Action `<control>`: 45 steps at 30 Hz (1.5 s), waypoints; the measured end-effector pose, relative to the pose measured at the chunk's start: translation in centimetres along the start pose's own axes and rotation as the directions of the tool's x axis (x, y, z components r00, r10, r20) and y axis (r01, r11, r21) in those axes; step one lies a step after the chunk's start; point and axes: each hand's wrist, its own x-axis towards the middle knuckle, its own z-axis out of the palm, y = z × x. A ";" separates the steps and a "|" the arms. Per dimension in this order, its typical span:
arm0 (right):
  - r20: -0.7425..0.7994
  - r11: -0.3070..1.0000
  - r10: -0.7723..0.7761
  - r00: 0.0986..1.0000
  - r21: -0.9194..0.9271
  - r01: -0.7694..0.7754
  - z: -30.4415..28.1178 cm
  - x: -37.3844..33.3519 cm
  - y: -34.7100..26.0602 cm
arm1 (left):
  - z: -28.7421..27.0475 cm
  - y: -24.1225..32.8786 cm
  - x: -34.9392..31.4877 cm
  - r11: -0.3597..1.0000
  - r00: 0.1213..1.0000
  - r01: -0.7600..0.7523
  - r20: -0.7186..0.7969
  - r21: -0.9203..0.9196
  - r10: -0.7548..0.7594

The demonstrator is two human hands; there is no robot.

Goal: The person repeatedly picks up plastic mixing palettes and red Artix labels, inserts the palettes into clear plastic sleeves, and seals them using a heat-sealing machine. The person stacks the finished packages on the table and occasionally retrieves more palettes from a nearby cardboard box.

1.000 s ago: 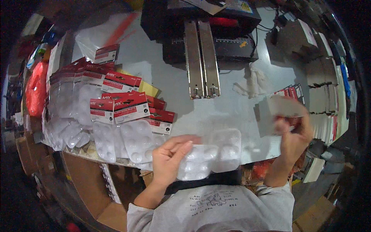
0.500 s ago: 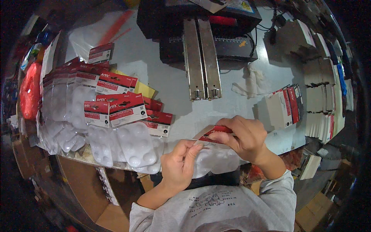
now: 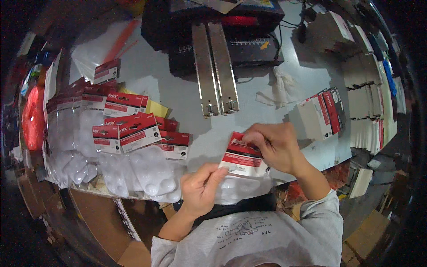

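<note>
A red and white header card [image 3: 239, 159] is held between both hands at the table's front edge. Below it, a white plastic paint palette [image 3: 238, 189] in a clear bag lies partly under the card and my hands. My left hand [image 3: 199, 188] is closed, pinching the card's lower left corner between thumb and fingers. Curled over the card's upper right part, my right hand [image 3: 276, 144] grips it with the thumb on its face. To the left lies a pile of bagged palettes [image 3: 153, 171] with similar cards [image 3: 140, 132] on top.
A black machine [image 3: 178, 64] with two long metal arms [image 3: 215, 69] stands at the table's back. Stacked cards [image 3: 321, 113] sit at the right, beside tall stacks of pale card [image 3: 362, 102]. A crumpled white cloth [image 3: 282, 86] lies near the machine. Cardboard boxes [image 3: 100, 213] stand below the edge.
The card has turned from tilted and folded over to lying flatter, with its printed face showing. My right hand has shifted on its upper part. The whole view has moved slightly.
</note>
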 end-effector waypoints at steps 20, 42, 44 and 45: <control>0.168 0.401 0.596 0.785 0.784 -0.473 2.9 -1.1 2.1 | 1.1 -3.1 3.6 0.973 0.953 0.177 -0.219 -0.149 -0.207; -0.693 0.724 0.001 0.721 -0.496 -0.479 -7.4 -5.7 7.6 | -6.3 -0.5 5.4 0.497 0.862 0.274 -0.439 0.823 0.252; -0.670 0.508 0.030 0.742 -0.629 -0.588 -8.7 -7.5 9.4 | -5.1 -0.4 3.9 0.435 0.898 0.145 -0.302 0.889 0.318; -0.637 0.380 0.196 0.746 -0.652 -0.656 -8.6 -8.1 10.1 | -3.6 -0.7 3.0 0.384 0.890 0.060 -0.224 0.922 0.398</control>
